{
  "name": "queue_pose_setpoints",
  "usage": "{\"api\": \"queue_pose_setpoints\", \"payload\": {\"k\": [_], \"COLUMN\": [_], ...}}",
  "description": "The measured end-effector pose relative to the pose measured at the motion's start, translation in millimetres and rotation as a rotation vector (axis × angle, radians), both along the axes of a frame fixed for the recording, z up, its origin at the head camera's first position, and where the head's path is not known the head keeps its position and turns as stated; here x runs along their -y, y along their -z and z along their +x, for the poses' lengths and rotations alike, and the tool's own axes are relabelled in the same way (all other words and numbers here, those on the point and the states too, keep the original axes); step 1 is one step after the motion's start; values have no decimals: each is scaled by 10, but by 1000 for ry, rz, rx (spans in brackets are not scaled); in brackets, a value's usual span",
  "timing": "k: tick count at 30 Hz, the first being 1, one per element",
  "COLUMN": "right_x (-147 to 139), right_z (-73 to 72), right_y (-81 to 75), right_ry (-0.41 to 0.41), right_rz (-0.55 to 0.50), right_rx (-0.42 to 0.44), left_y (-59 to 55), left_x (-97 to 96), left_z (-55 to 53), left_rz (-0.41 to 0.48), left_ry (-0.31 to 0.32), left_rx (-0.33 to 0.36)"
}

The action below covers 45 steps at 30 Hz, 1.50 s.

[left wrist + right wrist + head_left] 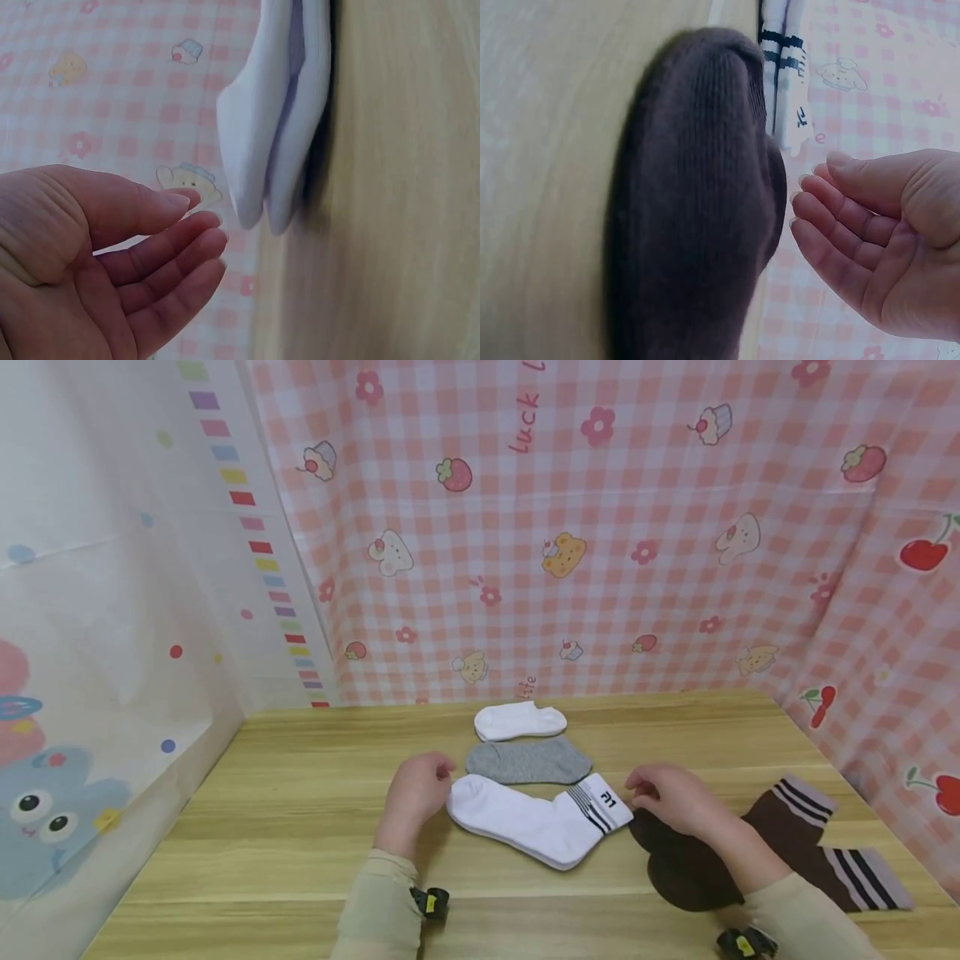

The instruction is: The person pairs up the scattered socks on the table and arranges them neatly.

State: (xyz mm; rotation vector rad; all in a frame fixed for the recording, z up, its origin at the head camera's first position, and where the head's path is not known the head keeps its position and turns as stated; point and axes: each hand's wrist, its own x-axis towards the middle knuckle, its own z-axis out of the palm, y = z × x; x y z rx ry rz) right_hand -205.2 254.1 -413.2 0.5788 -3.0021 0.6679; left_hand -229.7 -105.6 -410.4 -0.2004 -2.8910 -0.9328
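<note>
A pair of white socks (pixel 517 818) with black stripes and lettering on the cuff lies stacked on the wooden table, toe to the left. Just off the toe end is my left hand (pixel 420 793), its fingers loosely bent with nothing between them, as the left wrist view shows too. At the cuff end hovers my right hand (pixel 675 793), fingers relaxed and holding nothing in the right wrist view. Partly under the right forearm lie brown socks (pixel 693 868) with striped cuffs; the brown toe (pixel 697 172) fills much of the right wrist view.
Behind the white pair lies a grey ankle sock (pixel 528 760), and farther back a white low-cut sock (pixel 517 722). The wooden table (pixel 300 860) ends at a pink checked cloth (pixel 480 610) hung behind it. Printed sheets also hang at both sides.
</note>
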Motion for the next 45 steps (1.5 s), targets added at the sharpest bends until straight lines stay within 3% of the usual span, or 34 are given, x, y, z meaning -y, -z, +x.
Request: {"api": "queue_pose_setpoints", "payload": {"k": [20,37,45], "right_x": [-138,-205,-240], "right_z": [75,118,128], "right_y": [-28,6,16], "right_ry": [6,-19,-39], "right_rz": [-40,-81,-95], "right_rx": [5,-105,-131], "left_y": [-35,-50,-49], "left_x": [-129,-233,-270], "left_z": [87,179,233], "left_rz": [-88,-207,-236], "left_ry": [57,94,131], "left_rx": [-72,-131,-200]}}
